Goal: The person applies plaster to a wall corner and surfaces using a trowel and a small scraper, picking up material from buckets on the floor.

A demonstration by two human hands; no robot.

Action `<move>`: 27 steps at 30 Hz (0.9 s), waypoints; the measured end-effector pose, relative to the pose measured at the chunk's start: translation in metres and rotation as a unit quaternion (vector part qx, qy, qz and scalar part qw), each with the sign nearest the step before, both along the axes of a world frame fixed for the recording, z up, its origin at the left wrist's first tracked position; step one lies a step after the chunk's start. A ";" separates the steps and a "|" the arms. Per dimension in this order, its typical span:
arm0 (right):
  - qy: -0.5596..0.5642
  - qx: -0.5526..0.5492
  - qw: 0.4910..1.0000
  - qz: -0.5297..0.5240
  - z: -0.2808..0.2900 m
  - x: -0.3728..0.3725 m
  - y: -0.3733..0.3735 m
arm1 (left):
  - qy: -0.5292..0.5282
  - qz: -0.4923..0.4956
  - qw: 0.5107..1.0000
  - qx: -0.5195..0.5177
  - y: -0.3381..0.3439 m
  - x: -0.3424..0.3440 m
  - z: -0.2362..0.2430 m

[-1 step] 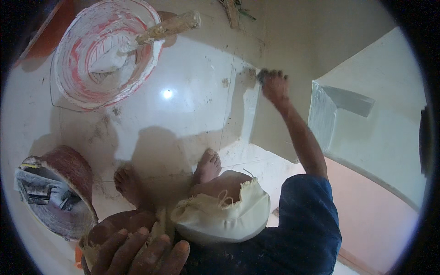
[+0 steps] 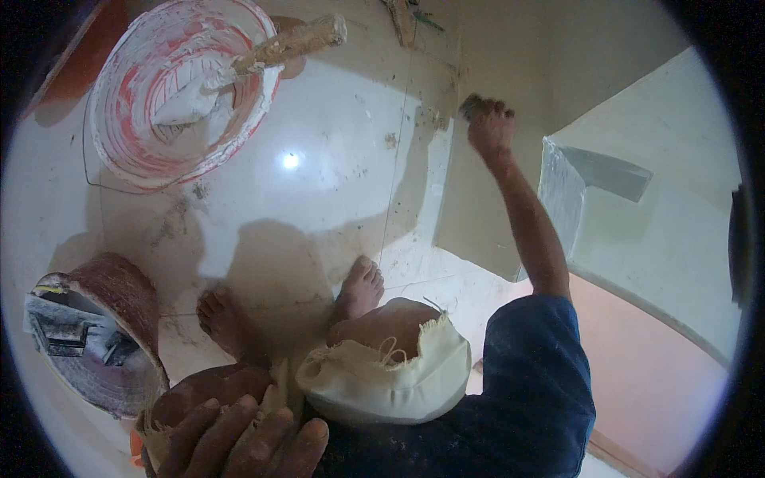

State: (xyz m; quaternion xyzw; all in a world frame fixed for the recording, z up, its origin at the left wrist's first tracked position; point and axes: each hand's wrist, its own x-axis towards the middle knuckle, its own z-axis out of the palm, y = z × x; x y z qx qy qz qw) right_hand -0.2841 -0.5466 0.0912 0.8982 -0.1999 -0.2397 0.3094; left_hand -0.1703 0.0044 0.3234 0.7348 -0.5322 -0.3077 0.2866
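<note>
My right arm reaches out to a cream-coloured wall surface (image 2: 488, 211), the lower part of a built-in structure. At its end my right hand (image 2: 492, 131) is closed around a small dark grey piece (image 2: 473, 107), held against that surface. Its exact kind is too small to make out. My left hand (image 2: 247, 438) rests on my left knee, fingers extended and holding nothing. Between the knee and the frayed pale trouser leg (image 2: 382, 382) lies a dark gap.
At the upper left stands a white-smeared red bucket (image 2: 131, 103) with a wooden-handled tool (image 2: 291, 45) across its rim. A dusty tub (image 2: 119, 291) with grey tools lies at the lower left. A recessed corner (image 2: 566, 203) juts at the right. Plant scraps (image 2: 402, 20) lie at the far wall.
My right hand, with the grey piece, has shifted slightly up and to the right along the wall surface. My left hand stays on the knee.
</note>
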 end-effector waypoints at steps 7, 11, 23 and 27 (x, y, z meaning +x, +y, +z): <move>0.096 -0.038 0.995 -0.006 -0.003 -0.026 0.011 | -0.017 0.010 1.000 -0.008 0.001 -0.003 0.003; 0.153 0.057 0.985 0.061 -0.029 -0.169 0.078 | -0.029 -0.006 0.999 -0.037 0.002 -0.003 0.002; -0.266 -0.027 0.962 -0.060 0.104 -0.210 0.166 | -0.031 -0.043 0.997 -0.055 -0.002 -0.007 0.000; -0.234 -0.012 0.969 -0.080 0.076 -0.227 0.161 | -0.038 -0.060 0.995 -0.065 0.000 -0.005 0.002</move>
